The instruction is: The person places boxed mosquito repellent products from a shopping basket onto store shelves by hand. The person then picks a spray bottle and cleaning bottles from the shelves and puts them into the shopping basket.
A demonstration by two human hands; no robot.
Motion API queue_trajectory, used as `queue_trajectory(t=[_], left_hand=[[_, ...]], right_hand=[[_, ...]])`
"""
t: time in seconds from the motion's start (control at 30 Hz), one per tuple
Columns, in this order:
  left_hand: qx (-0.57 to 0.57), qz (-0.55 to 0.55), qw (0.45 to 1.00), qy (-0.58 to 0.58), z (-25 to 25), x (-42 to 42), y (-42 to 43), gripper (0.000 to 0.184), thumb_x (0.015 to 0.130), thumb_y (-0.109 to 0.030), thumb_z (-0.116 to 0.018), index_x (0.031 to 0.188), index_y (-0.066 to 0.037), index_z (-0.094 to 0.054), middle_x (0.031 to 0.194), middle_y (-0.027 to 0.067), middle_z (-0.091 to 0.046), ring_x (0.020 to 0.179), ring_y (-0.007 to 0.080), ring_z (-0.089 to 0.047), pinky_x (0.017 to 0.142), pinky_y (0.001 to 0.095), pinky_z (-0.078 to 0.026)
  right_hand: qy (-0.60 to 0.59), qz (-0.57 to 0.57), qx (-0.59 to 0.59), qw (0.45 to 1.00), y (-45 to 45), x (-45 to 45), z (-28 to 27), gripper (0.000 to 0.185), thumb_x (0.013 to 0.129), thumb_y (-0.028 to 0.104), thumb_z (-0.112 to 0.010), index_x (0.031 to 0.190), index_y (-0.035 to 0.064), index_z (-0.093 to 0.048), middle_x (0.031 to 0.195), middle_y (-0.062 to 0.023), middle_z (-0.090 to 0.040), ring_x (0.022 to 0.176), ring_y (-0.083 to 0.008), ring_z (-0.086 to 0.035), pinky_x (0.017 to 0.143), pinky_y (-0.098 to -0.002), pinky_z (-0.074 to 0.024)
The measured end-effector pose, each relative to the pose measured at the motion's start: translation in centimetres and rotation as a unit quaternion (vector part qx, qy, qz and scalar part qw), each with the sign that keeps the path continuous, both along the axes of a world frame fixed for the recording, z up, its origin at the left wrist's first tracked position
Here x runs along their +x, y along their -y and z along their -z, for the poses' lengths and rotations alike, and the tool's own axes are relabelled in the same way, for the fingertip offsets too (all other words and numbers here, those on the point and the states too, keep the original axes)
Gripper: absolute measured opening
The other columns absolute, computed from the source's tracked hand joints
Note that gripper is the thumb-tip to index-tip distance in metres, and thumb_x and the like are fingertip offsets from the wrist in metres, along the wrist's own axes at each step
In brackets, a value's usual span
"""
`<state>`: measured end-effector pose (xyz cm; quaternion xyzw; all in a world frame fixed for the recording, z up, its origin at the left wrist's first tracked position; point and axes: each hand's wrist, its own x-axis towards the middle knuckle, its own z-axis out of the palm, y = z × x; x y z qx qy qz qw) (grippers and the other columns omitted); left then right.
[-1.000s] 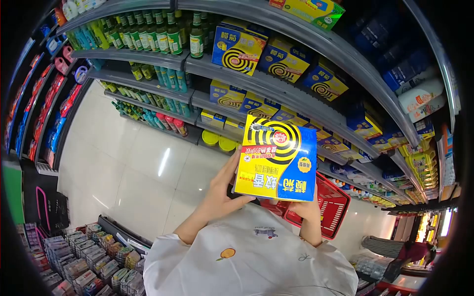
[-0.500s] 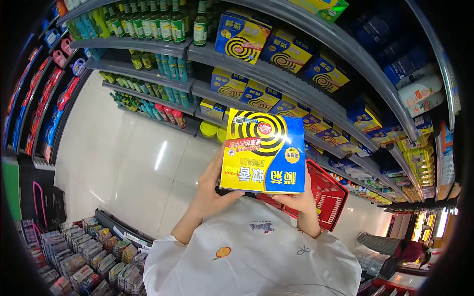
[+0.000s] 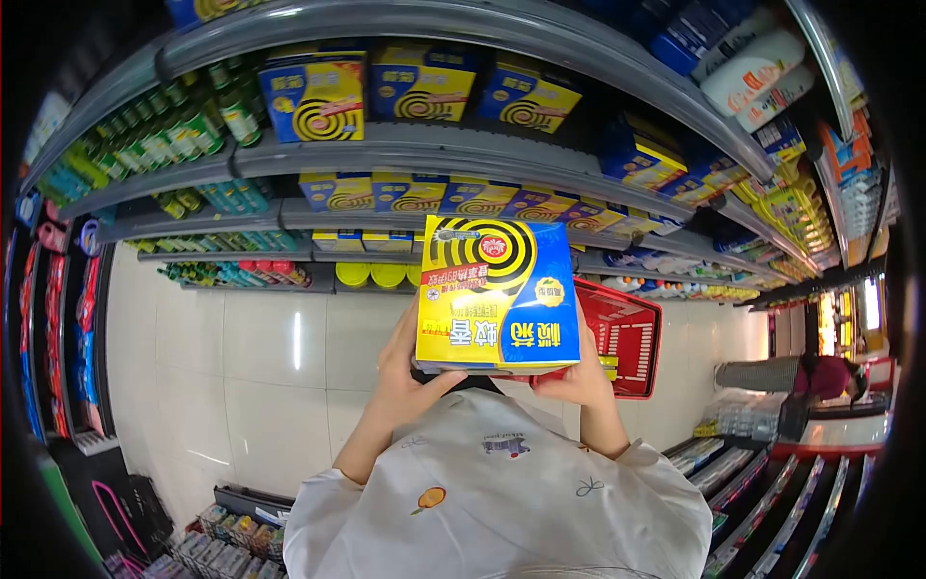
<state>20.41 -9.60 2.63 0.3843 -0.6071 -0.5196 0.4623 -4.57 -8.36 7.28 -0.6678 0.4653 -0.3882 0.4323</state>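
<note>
Green bottles (image 3: pixel 183 133) in a row on a grey shelf (image 3: pixel 415 152); yellow tubs (image 3: pixel 371 276) side by side low down; white bottles (image 3: pixel 748 74) at upper right; pale floor tiles (image 3: pixel 260 386) with streaks of reflected light; farther right, a person (image 3: pixel 827 375) in dark red.

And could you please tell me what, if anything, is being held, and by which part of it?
The yellow-and-blue box is held between the left hand and the right hand, by its opposite sides, towards the near corners.

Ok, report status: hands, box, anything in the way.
Left hand and right hand holding yellow-and-blue box at opposite sides. Its lettering upside down in view. Red basket partly hidden behind right hand; nothing blocking view of box front.
</note>
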Motion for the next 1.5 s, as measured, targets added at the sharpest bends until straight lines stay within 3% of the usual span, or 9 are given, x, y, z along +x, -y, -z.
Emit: queue_trajectory(t=[0.7,0.87,0.97,1.03,1.2,1.3,1.33,1.43,1.5], left_hand=[[-0.190,0.076,0.976,0.072,-5.2,-16.1,14.4,0.091,0.069,-0.021,-0.076,0.140,0.001,-0.024,0.143,0.0229,-0.027,0.132,0.0358,-0.030,0.104,0.0396,-0.030],[-0.153,0.102,0.978,0.095,-3.9,-18.2,13.7,0.092,0.070,-0.020,-0.075,0.141,0.000,-0.021,0.145,0.0242,-0.020,0.133,0.0372,-0.026,0.105,0.0399,-0.028],[-0.214,0.139,0.960,0.115,-2.8,-19.5,13.7,0.089,0.072,-0.020,-0.073,0.141,0.002,-0.020,0.146,0.0241,-0.018,0.133,0.0372,-0.025,0.106,0.0397,-0.027],[-0.136,0.189,0.970,0.068,-3.1,-20.7,13.5,0.087,0.075,-0.020,-0.071,0.141,0.003,-0.020,0.147,0.0231,-0.014,0.134,0.0361,-0.024,0.106,0.0396,-0.025],[-0.166,0.211,0.961,0.062,-3.6,-24.1,15.7,0.084,0.078,-0.019,-0.070,0.142,0.001,-0.018,0.148,0.0214,-0.014,0.132,0.0330,-0.028,0.088,0.0301,-0.047],[-0.130,0.218,0.967,0.032,-3.3,-25.8,17.2,0.084,0.079,-0.020,-0.069,0.142,0.001,-0.017,0.148,0.0212,-0.014,0.129,0.0306,-0.034,0.076,0.0263,-0.051],[-0.137,0.204,0.969,0.035,-3.3,-26.1,17.5,0.084,0.077,-0.011,-0.069,0.144,-0.004,-0.018,0.149,0.0186,-0.014,0.091,0.0130,-0.056,0.071,0.0235,-0.050],[-0.151,0.181,0.971,0.036,-2.9,-26.5,18.6,0.083,0.078,-0.009,-0.068,0.144,-0.004,-0.017,0.149,0.0185,-0.015,0.085,0.0127,-0.057,0.070,0.0236,-0.050],[-0.127,0.188,0.974,0.023,-3.2,-26.5,19.7,0.082,0.079,-0.010,-0.066,0.144,-0.004,-0.016,0.148,0.0187,-0.017,0.085,0.0135,-0.057,0.068,0.0235,-0.049]], right_hand=[[0.103,0.158,-0.024,0.982,9.3,-15.5,-0.4,0.108,0.057,0.029,-0.083,0.138,-0.0055,-0.020,0.123,-0.0163,-0.050,0.111,-0.0215,-0.053,0.091,-0.0350,-0.0444],[0.116,0.179,-0.140,0.967,10.5,-15.8,-0.2,0.110,0.054,0.026,-0.085,0.138,-0.0014,-0.021,0.127,-0.0165,-0.046,0.114,-0.0226,-0.050,0.094,-0.0368,-0.0426],[0.186,0.209,-0.074,0.957,9.1,-17.7,2.7,0.106,0.057,0.021,-0.084,0.139,0.0009,-0.020,0.130,-0.0146,-0.043,0.116,-0.0221,-0.047,0.097,-0.0379,-0.0396],[0.207,0.225,-0.073,0.949,8.0,-19.6,5.1,0.105,0.059,0.022,-0.084,0.139,0.0017,-0.019,0.131,-0.0132,-0.042,0.117,-0.0214,-0.046,0.098,-0.0385,-0.0391],[0.173,0.302,-0.148,0.926,8.8,-23.7,6.6,0.095,0.059,0.040,-0.083,0.128,-0.0020,-0.034,0.117,-0.0110,-0.052,0.103,-0.0186,-0.054,0.088,-0.0352,-0.0451],[0.129,0.334,-0.187,0.915,10.8,-24.6,5.0,0.086,0.058,0.049,-0.083,0.117,-0.0040,-0.048,0.104,-0.0091,-0.061,0.091,-0.0164,-0.059,0.080,-0.0313,-0.0489],[0.132,0.334,-0.199,0.912,11.5,-25.0,5.1,0.082,0.059,0.048,-0.083,0.114,-0.0038,-0.050,0.102,-0.0086,-0.061,0.090,-0.0159,-0.059,0.078,-0.0302,-0.0489],[0.187,0.323,-0.219,0.901,13.4,-24.5,3.9,0.073,0.060,0.043,-0.083,0.108,-0.0030,-0.054,0.097,-0.0075,-0.062,0.086,-0.0151,-0.060,0.075,-0.0282,-0.0485],[0.169,0.322,-0.181,0.914,13.8,-25.0,4.3,0.051,0.066,0.023,-0.079,0.103,-0.0025,-0.055,0.091,-0.0075,-0.061,0.084,-0.0141,-0.060,0.073,-0.0290,-0.0495]])
